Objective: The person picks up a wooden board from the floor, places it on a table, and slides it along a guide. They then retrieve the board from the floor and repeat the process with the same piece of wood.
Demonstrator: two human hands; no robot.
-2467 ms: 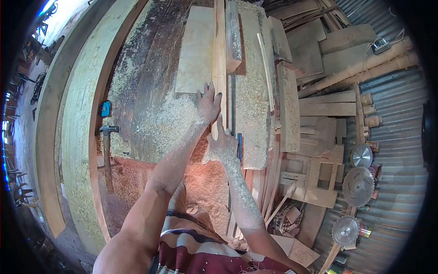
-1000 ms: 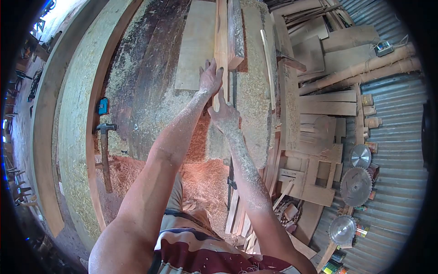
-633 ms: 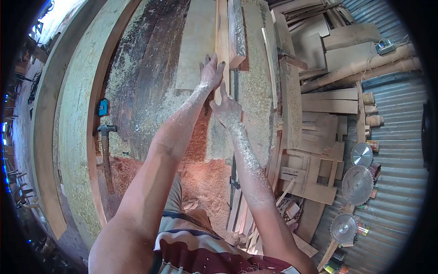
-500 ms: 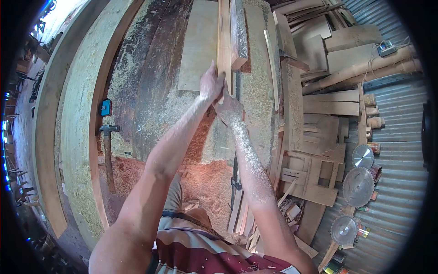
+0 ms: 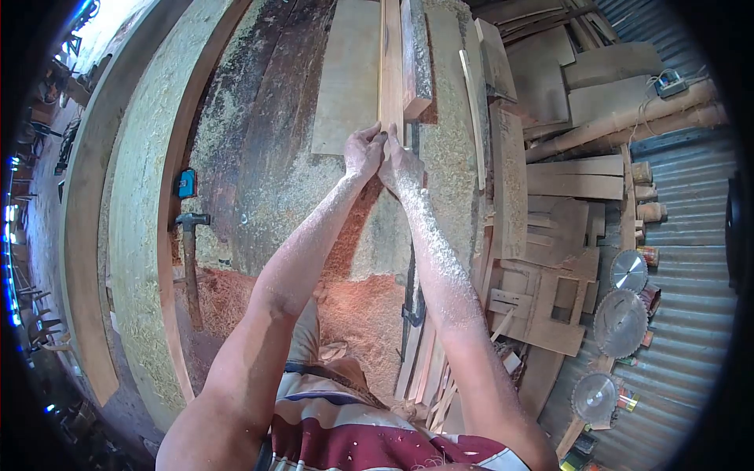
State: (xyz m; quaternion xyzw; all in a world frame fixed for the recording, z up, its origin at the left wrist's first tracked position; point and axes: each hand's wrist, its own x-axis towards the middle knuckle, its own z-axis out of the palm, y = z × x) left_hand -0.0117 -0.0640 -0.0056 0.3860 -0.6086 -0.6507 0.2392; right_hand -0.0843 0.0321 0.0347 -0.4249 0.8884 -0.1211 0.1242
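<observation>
A long, narrow wooden strip [image 5: 390, 74] runs away from me over the workbench [image 5: 271, 133], beside a thicker block of wood [image 5: 416, 59] on its right. My left hand [image 5: 364, 153] is closed at the strip's near end, its fingers bent against the left side. Close beside it, my right hand [image 5: 402, 163] grips the same end, thumb pointing forward along the wood. The hands nearly touch, and the very tip of the strip is hidden between them. A pale flat board [image 5: 342, 86] lies left of the strip. Sawdust coats my right forearm.
On the left lie a hammer [image 5: 191, 259], a blue tape measure [image 5: 187, 184] and long thick planks [image 5: 149, 196]. Wood offcuts [image 5: 561, 235] lean at the right, near circular saw blades [image 5: 620, 322] on a corrugated metal wall. Reddish sawdust [image 5: 353, 314] covers the near area.
The strip's near end appears farther forward between my hands. My left hand has drawn back slightly from the strip's side, and my right hand has come up level beside it.
</observation>
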